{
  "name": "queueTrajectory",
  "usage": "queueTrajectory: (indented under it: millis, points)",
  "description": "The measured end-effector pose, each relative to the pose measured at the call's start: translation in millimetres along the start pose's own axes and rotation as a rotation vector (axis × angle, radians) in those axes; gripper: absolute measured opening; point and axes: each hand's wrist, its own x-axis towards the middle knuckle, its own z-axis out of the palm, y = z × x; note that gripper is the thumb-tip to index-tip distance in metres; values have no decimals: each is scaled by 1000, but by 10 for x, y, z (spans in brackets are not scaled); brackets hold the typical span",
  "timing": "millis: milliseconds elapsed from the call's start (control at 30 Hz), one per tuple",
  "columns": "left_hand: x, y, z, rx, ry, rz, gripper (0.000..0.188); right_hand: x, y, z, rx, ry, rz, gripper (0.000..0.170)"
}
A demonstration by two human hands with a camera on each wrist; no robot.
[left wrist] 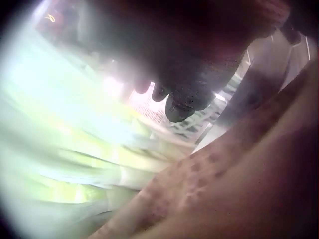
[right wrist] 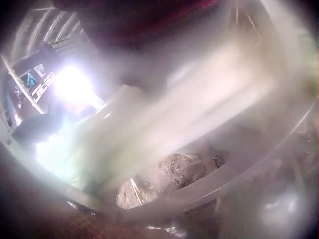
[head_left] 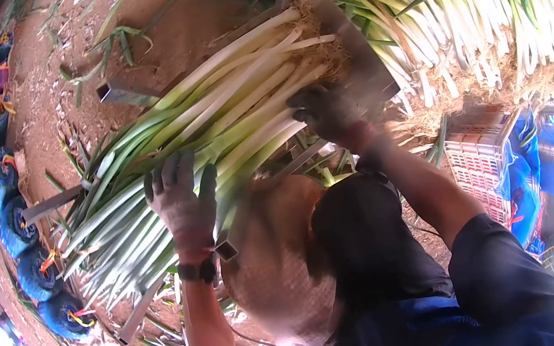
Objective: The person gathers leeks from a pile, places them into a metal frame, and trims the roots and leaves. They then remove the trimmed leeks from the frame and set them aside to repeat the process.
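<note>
A thick bundle of leeks (head_left: 229, 104) lies across a metal frame, with the roots at the upper right and green leaves fanning to the lower left. My gloved left hand (head_left: 182, 196) rests on the green leaves, fingers straight and spread. At the near side of the white stems, my gloved right hand (head_left: 330, 116) touches the leeks close to their roots; whether its fingers grip a stem I cannot tell. Dark gloved fingertips (left wrist: 179, 107) show beside the blurred leaves in the left wrist view. Pale blurred stems (right wrist: 174, 119) cross the right wrist view.
A metal end plate (head_left: 362, 49) stands behind the roots. More leeks (head_left: 463, 17) are heaped at the upper right, above a plastic crate (head_left: 474, 147). Blue wrapped bundles (head_left: 7, 181) line the left side. Loose leaves (head_left: 112, 43) litter the soil, and frame bars stick out at the left.
</note>
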Motion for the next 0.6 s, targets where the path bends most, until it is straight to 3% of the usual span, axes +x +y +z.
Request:
queueTrajectory:
  millis: [133, 167, 200, 233, 400, 533, 600]
  points:
    - [-61, -85, 486, 245, 124, -74, 32, 13, 258, 350, -80, -61, -74, 20]
    - [-71, -141, 632, 269, 137, -88, 32, 72, 287, 381, -99, -83, -34, 23]
    - [-46, -140, 668, 296, 48, -134, 30, 145, 208, 326, -6, -132, 149, 21]
    - [-10, -126, 677, 314, 135, -61, 28, 150, 212, 310, -83, -74, 26, 20]
    - [8, -204, 813, 352, 222, 6, 26, 181, 119, 274, -39, 120, 3, 20]
    - [37, -280, 793, 417, 186, 15, 25, 304, 27, 17, -129, -151, 60, 17]
    - [26, -185, 737, 442, 160, -11, 25, 220, 28, -79, 71, -82, 27, 21]
